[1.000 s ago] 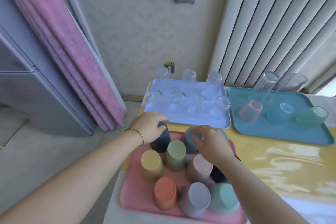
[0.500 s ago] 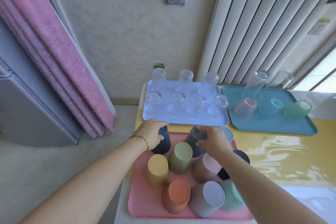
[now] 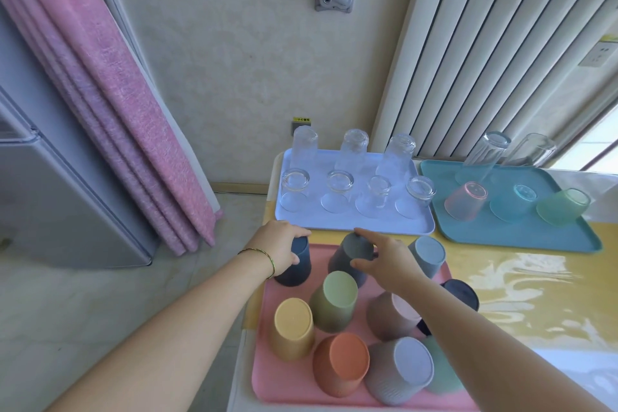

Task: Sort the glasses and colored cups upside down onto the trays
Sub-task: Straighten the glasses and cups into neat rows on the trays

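Observation:
A pink tray (image 3: 284, 385) in front of me holds several colored cups upside down, among them yellow (image 3: 292, 328), olive green (image 3: 334, 301) and orange (image 3: 341, 365). My left hand (image 3: 279, 246) wraps the top of a dark navy cup (image 3: 297, 269) at the tray's far left corner. My right hand (image 3: 384, 259) holds a grey cup (image 3: 349, 252) beside it, index finger on its top and thumb on its side. Behind, a lavender tray (image 3: 351, 226) carries several clear glasses (image 3: 339, 189) upside down.
A teal tray (image 3: 501, 234) at the back right holds pink (image 3: 465, 201), blue (image 3: 515, 202) and green (image 3: 563, 207) tinted cups and two tall clear glasses (image 3: 481, 157). The yellow table (image 3: 518, 284) ends at its left edge. A pink curtain (image 3: 117, 110) and a grey cabinet (image 3: 50, 194) stand left.
Both hands stay on the same two cups at the back of the pink tray. My right hand has drawn back a little, so more of the grey cup shows.

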